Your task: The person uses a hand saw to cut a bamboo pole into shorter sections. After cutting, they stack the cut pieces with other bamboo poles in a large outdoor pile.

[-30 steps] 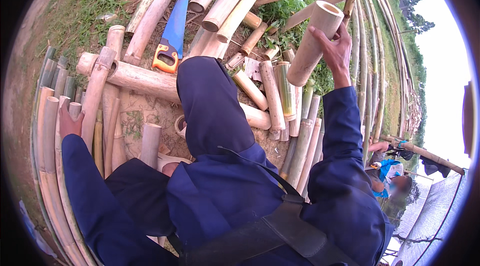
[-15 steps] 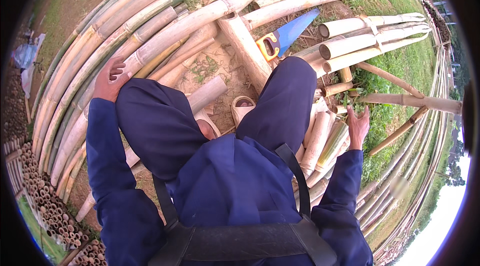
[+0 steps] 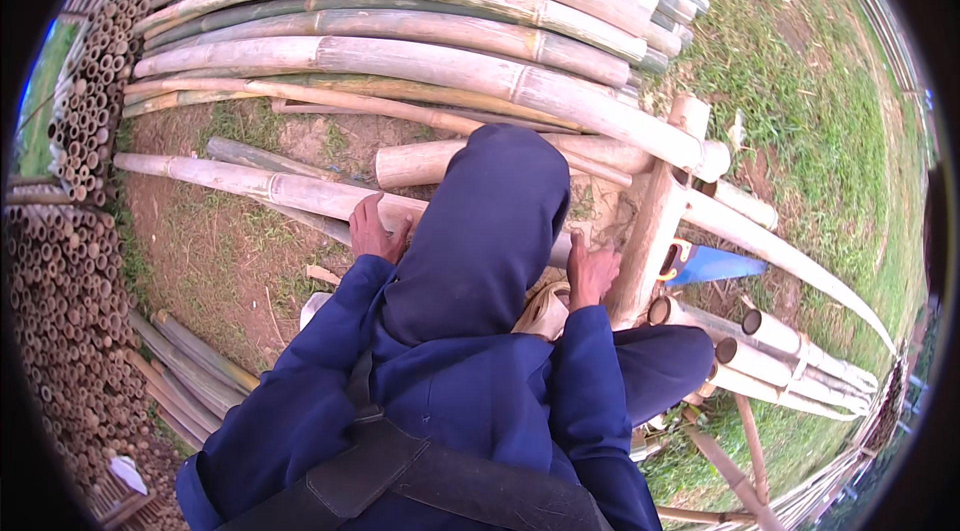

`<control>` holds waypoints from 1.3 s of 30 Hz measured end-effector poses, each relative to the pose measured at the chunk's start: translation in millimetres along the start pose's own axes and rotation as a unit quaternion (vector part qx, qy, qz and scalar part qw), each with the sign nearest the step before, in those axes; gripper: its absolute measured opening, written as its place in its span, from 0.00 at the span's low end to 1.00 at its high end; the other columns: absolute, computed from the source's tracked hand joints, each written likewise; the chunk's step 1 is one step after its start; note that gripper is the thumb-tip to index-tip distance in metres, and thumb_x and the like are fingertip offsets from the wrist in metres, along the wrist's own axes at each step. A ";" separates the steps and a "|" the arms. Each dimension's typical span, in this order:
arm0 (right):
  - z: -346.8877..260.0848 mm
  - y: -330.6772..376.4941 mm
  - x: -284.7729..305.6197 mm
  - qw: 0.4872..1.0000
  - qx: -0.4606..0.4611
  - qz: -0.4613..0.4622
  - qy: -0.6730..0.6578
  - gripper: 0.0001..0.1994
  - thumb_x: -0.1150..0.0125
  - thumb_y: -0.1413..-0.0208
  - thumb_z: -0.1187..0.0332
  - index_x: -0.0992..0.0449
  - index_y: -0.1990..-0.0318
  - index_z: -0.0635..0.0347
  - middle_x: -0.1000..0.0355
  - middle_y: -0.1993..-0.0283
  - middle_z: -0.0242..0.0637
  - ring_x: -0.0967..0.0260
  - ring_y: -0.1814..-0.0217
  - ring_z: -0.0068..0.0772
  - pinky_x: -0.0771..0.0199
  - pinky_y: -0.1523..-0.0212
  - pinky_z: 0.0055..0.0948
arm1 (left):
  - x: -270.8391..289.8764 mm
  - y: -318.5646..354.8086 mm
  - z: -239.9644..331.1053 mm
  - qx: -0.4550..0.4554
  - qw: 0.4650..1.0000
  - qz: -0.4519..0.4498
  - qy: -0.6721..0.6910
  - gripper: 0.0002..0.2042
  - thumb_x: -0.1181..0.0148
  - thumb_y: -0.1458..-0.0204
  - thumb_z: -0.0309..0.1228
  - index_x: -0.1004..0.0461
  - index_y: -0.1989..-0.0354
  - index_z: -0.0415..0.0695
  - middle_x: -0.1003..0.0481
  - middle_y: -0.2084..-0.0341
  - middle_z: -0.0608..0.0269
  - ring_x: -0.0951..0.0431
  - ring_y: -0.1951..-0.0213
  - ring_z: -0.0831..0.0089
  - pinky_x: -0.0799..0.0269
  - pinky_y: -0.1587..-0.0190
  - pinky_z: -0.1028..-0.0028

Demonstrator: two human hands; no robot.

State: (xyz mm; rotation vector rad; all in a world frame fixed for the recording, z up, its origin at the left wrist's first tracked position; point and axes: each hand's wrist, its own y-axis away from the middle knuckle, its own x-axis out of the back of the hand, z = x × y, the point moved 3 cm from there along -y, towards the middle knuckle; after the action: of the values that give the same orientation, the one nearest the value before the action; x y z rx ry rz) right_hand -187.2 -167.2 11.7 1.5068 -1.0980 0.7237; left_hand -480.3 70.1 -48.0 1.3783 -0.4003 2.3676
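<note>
Both hands have been shifted onto new spots since half a second ago: the left hand (image 3: 377, 229) is laid, fingers loosely spread, on a long bamboo pole (image 3: 270, 188), the right hand (image 3: 592, 271) rested open beside an upright bamboo post (image 3: 655, 221), blue saw (image 3: 712, 264) just beyond

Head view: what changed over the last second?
The right hand let go of the short bamboo tube it held up a second ago and now rests low beside the upright bamboo post. The left hand moved onto a long bamboo pole on the ground. The view swung round. The blue-bladed saw remains lying among the bamboo.
</note>
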 end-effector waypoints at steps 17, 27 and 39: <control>13.8 -41.9 -1.7 0.897 -0.177 -0.282 -0.290 0.22 0.41 0.36 0.61 0.25 0.46 0.77 0.26 0.51 0.46 0.29 0.53 0.38 0.32 0.49 0.36 | 90.7 33.3 16.9 0.267 0.938 -0.221 -0.002 0.31 0.32 0.49 0.37 0.36 0.39 0.39 0.26 0.49 0.40 0.24 0.47 0.46 0.29 0.44 0.56; -142.6 0.6 227.8 0.897 -0.026 -0.264 -0.352 0.18 0.36 0.38 0.66 0.22 0.50 0.76 0.25 0.61 0.34 0.36 0.64 0.25 0.37 0.61 0.28 | 220.6 52.2 27.9 0.448 0.864 -0.070 0.220 0.21 0.32 0.47 0.35 0.25 0.49 0.35 0.20 0.62 0.53 0.20 0.59 0.67 0.25 0.53 0.68; -102.4 -17.7 618.4 0.958 0.006 -0.080 -0.276 0.16 0.35 0.41 0.60 0.23 0.56 0.66 0.32 0.68 0.30 0.41 0.68 0.22 0.46 0.66 0.28 | 265.4 -17.8 78.5 0.586 0.517 0.034 0.623 0.29 0.37 0.45 0.53 0.28 0.44 0.42 0.22 0.53 0.53 0.21 0.56 0.63 0.26 0.54 0.60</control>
State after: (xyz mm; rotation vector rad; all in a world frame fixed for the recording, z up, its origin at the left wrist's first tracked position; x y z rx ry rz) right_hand 80.3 -227.2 575.6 1.8420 -1.3572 0.1928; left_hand -532.0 98.8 223.0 -0.5727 1.7789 2.8465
